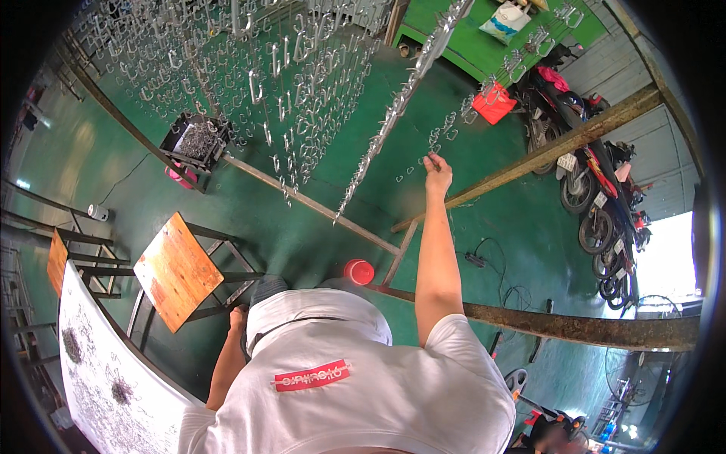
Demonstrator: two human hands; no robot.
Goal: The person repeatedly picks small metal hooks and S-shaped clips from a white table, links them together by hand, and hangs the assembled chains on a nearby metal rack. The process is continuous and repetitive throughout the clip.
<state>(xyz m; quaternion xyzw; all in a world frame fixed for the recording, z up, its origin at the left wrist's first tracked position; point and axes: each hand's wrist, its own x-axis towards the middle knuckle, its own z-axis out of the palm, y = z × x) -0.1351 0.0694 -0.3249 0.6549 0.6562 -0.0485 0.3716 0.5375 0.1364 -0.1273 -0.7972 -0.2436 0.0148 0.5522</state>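
My right arm stretches forward, and the fingers of my right hand (438, 177) are pinched together at the low part of a hanging strand of small silver metal hooks (451, 121). A few pieces of that strand dangle just left of my fingertips. Left of it slants a denser row of silver hooks (393, 113). Many more strands of hooks (302, 98) hang at the upper left. My left hand (238, 318) is low beside my thigh, near a wooden-topped stool (178, 271); its fingers are mostly hidden.
A metal frame bar (575, 324) crosses close to my right side. A red bucket (359, 271) stands on the green floor ahead. At left is a white table (98, 371) with small dark pieces on it. A black crate (198, 141) and parked motorcycles (578, 189) stand farther off.
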